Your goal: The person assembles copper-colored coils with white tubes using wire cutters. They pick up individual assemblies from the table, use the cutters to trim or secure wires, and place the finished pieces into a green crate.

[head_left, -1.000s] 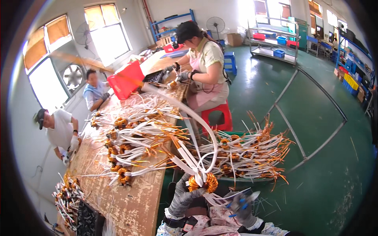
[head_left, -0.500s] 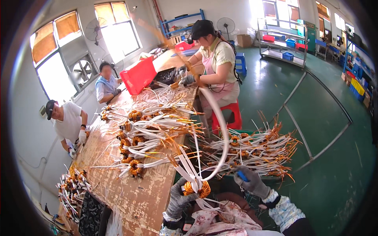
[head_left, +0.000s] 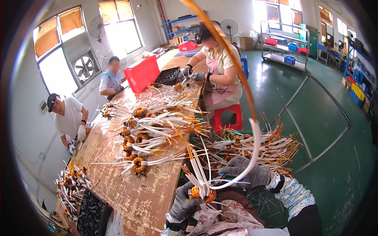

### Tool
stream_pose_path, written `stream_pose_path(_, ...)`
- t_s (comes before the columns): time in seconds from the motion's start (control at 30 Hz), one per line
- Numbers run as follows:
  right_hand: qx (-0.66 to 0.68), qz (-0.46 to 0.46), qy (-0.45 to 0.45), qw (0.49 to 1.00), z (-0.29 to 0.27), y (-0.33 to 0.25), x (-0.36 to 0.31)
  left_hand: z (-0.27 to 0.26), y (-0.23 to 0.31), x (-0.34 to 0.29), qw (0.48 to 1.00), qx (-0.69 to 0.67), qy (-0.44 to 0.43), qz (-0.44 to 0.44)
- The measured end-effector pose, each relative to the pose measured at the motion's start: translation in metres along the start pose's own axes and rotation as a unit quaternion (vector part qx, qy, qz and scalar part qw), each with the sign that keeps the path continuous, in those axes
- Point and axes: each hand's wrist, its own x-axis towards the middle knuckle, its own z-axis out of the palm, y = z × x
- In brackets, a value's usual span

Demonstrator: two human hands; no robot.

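Note:
My left hand (head_left: 184, 202), in a grey knit glove, grips a ring-shaped copper coil (head_left: 211, 195) above my lap. White-sleeved leads (head_left: 197, 167) stand up from the coil with bare copper ends. One long lead (head_left: 256, 147) arcs up to the right, and its copper end reaches the top of the picture. My right hand (head_left: 247, 172), gloved too, is closed close to the coil, behind that lead. A bit of blue shows at its fingers; it looks like a small tool's handle, mostly hidden.
Several finished-looking coils (head_left: 138, 165) with white leads lie piled on the worn wooden table (head_left: 118, 196). More coils (head_left: 236, 143) fill a container at my right. A black tray (head_left: 90, 216) lies at the near left, a red bin (head_left: 141, 74) farther back. Three co-workers sit or stand around the table.
My right hand has moved left, up to the coil. The long lead has swung to the right. My left hand keeps its hold on the coil, shifted slightly right.

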Motion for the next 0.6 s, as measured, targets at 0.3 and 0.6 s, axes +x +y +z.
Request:
stream_pose_path(0.3, -0.114, 0.070, -0.152, 0.979, -0.021, -0.008, -0.010, 0.004, -0.004, 0.005, 0.999, -0.002, -0.045, 0.005)
stream_pose_path(0.6, 0.169, 0.319, 0.022, 0.932, 0.047, -0.041, -0.037, -0.003, -0.017, 0.009, 0.998, 0.002, 0.028, 0.056)
